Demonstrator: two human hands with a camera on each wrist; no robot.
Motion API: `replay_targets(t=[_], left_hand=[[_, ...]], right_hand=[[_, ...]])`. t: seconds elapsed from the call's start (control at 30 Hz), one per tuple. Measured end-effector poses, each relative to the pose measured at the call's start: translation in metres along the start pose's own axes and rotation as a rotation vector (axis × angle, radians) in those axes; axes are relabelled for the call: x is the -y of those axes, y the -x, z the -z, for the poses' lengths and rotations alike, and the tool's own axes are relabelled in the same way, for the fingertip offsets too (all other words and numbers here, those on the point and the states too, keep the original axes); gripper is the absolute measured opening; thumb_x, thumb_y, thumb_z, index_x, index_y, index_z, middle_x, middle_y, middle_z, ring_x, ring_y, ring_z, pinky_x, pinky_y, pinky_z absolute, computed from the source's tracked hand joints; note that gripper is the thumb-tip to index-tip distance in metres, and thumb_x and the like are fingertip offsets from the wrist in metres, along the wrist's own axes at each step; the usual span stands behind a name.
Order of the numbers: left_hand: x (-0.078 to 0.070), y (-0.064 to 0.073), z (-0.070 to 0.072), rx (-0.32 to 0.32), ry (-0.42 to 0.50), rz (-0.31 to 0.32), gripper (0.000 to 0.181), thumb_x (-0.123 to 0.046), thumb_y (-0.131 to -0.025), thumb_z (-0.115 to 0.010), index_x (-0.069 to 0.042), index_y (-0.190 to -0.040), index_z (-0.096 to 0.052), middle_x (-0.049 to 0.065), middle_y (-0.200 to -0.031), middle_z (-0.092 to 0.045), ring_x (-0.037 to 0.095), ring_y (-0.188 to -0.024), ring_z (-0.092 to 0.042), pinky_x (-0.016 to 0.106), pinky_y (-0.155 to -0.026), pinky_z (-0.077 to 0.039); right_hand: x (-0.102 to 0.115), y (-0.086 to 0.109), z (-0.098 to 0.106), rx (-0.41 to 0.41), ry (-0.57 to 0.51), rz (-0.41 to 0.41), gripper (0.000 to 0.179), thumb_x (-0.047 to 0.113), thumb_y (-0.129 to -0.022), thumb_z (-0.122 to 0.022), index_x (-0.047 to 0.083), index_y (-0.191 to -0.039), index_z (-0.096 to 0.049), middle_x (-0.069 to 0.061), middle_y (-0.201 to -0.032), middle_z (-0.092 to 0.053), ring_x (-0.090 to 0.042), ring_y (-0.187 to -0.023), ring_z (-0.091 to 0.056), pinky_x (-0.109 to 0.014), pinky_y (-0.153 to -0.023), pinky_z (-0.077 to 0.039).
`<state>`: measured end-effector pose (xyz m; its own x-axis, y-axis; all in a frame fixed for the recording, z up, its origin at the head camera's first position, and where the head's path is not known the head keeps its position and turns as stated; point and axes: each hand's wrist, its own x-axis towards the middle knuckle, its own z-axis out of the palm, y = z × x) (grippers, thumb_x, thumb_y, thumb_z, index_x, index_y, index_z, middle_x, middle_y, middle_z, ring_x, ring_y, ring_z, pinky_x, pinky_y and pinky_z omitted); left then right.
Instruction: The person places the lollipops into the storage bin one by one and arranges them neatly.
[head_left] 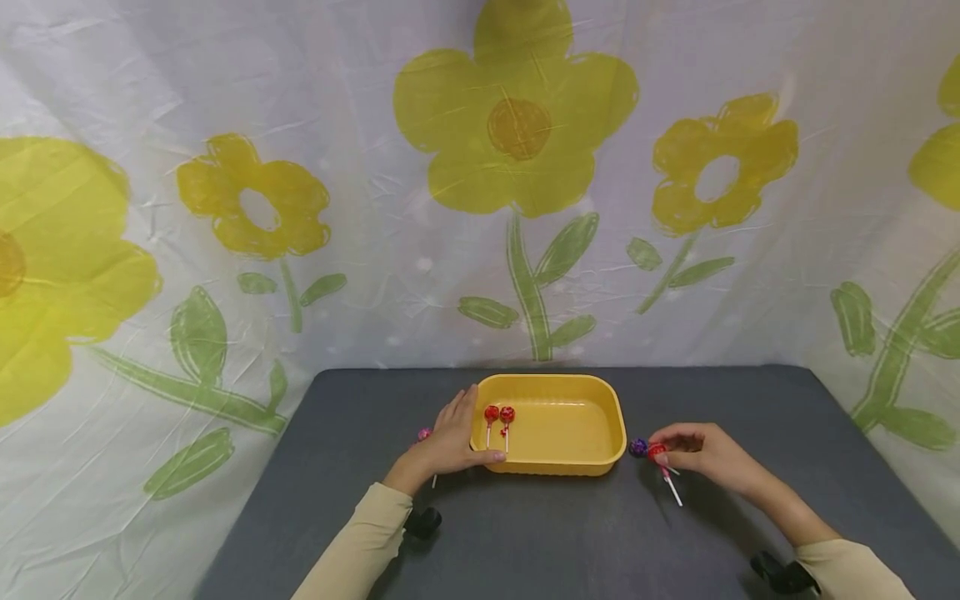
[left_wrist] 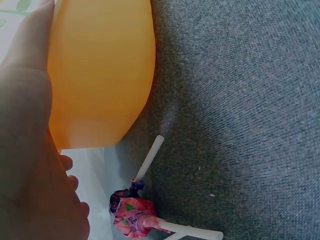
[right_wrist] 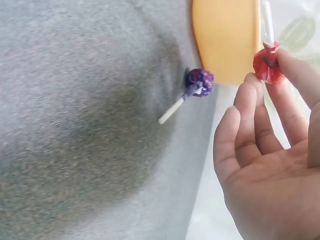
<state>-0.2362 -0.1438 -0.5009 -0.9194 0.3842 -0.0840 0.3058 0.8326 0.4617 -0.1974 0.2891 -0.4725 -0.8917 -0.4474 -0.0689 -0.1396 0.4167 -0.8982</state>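
Note:
My right hand (head_left: 701, 454) pinches a red-wrapped lollipop (head_left: 657, 451) between thumb and fingertips, its white stick pointing down toward me. In the right wrist view that red lollipop (right_wrist: 268, 65) is held clear of the table, and a purple lollipop (right_wrist: 200, 82) lies on the cloth beyond. The yellow tray (head_left: 555, 468) stands at the middle, with two red lollipops (head_left: 507, 414) inside at its left end. Against the tray's left side rests my left hand (head_left: 452, 442), fingers extended along the wall and thumb across the front rim.
Beside the left hand, a pink lollipop (left_wrist: 134, 218) and a dark purple lollipop (left_wrist: 116, 199) lie close together on the grey table (head_left: 525, 533). Behind the table hangs a white curtain (head_left: 375, 250) printed with yellow flowers.

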Motion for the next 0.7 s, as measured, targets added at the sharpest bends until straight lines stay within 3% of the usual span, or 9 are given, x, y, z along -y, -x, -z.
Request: replay_targets(t=[0.23, 0.4, 0.7], left_hand=[[-0.001, -0.001, 0.0, 0.006, -0.015, -0.024, 0.127, -0.072, -0.078, -0.067, -0.005, -0.159, 0.004, 0.016, -0.168, -0.001, 0.036, -0.156, -0.003, 0.059, -0.125, -0.01], [-0.002, 0.0, 0.0, 0.022, 0.013, -0.007, 0.128, -0.073, -0.077, -0.066, -0.006, -0.159, 0.007, 0.014, -0.169, 0.001, 0.035, -0.156, -0.002, 0.059, -0.125, -0.009], [-0.001, 0.0, 0.0, 0.031, 0.027, 0.016, 0.131, -0.076, -0.076, -0.065, -0.007, -0.159, 0.009, 0.013, -0.169, 0.001, 0.035, -0.156, -0.002, 0.059, -0.125, -0.009]], right_hand=[[0.006, -0.005, 0.0, -0.014, 0.051, 0.013, 0.037, 0.022, -0.092, -0.07, -0.002, -0.119, -0.066, -0.017, -0.096, -0.074, -0.011, -0.078, -0.066, -0.028, -0.069, -0.056], [0.011, -0.009, 0.001, -0.002, 0.044, 0.007, 0.038, 0.023, -0.092, -0.07, -0.002, -0.12, -0.066, -0.018, -0.099, -0.073, -0.009, -0.081, -0.067, -0.029, -0.073, -0.058], [0.017, -0.022, 0.003, 0.009, 0.09, 0.061, 0.029, 0.02, -0.091, -0.071, -0.001, -0.112, -0.067, -0.005, -0.091, -0.071, -0.013, -0.077, -0.065, -0.028, -0.07, -0.057]])
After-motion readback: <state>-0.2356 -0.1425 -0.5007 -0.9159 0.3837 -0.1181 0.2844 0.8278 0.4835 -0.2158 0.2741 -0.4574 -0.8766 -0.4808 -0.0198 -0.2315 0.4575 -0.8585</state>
